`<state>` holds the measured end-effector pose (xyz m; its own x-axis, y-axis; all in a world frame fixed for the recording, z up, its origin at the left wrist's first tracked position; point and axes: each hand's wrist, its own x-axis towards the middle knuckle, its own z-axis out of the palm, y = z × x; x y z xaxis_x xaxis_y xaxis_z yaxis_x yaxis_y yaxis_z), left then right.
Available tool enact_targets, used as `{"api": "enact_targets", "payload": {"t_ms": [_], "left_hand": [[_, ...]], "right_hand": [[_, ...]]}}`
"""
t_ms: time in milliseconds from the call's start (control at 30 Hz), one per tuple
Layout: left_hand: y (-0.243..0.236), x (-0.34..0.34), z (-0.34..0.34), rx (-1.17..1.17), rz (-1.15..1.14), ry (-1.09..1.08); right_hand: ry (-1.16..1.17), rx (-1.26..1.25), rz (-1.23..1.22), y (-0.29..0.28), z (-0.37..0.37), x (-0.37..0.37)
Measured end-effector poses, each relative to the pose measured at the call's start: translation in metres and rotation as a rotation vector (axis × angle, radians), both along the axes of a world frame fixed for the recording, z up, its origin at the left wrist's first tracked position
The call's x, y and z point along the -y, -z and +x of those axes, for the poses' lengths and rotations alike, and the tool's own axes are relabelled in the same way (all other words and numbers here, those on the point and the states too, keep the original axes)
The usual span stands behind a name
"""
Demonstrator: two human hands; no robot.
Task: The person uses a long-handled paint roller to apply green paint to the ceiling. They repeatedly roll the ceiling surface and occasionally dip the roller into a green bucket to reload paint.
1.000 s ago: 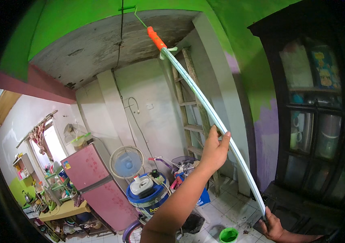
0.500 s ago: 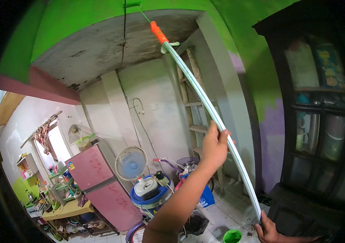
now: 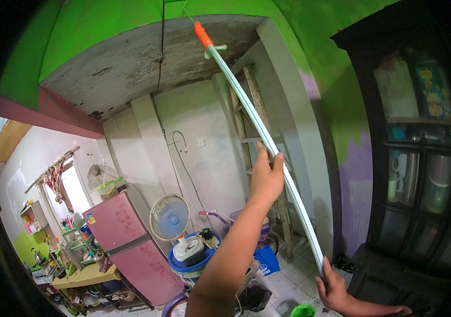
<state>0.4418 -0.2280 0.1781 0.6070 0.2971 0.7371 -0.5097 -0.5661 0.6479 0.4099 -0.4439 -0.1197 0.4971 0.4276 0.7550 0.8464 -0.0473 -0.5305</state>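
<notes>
Both my hands hold a long pale striped pole (image 3: 249,110), slanting from lower right to upper left. My left hand (image 3: 268,180) is closed around its middle, the index finger pointing upward. Lower down, my right hand (image 3: 334,288) grips the pole's bottom end. An orange handle (image 3: 203,35) is fixed to the pole's top, with a whitish strip tied at the joint. From it a thin green-smeared wire frame (image 3: 187,11) of a paint roller runs up toward the green wall (image 3: 130,29); the roller itself is mostly cut off by the upper edge.
A tub of green paint (image 3: 304,310) stands on the tiled floor. A wooden ladder (image 3: 246,121) leans in the recess, and a dark glass-fronted cabinet (image 3: 379,211) is at right. Left are a pink refrigerator (image 3: 117,222) and a fan (image 3: 170,217). A black cable (image 3: 162,47) hangs down the wall.
The pole and both hands have shifted up and to the left. The roller has risen mostly out of the picture.
</notes>
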Motion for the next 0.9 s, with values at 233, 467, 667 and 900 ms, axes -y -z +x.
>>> {"api": "enact_targets", "payload": {"t_ms": [233,467,667,900], "left_hand": [[0.005,0.005,-0.030,0.145,0.111,-0.201],[0.001,-0.022,-0.063,0.141,0.072,-0.257],[-0.008,-0.042,-0.087,0.104,0.027,-0.295],[-0.009,-0.039,-0.106,0.134,0.064,-0.320]], "right_hand": [[-0.025,0.016,0.210,-0.155,0.069,-0.090],[-0.052,0.114,0.428,-0.337,0.115,-0.138],[0.028,0.021,0.380,-0.475,0.120,-0.131],[0.154,0.274,0.380,-0.607,0.162,-0.133]]}}
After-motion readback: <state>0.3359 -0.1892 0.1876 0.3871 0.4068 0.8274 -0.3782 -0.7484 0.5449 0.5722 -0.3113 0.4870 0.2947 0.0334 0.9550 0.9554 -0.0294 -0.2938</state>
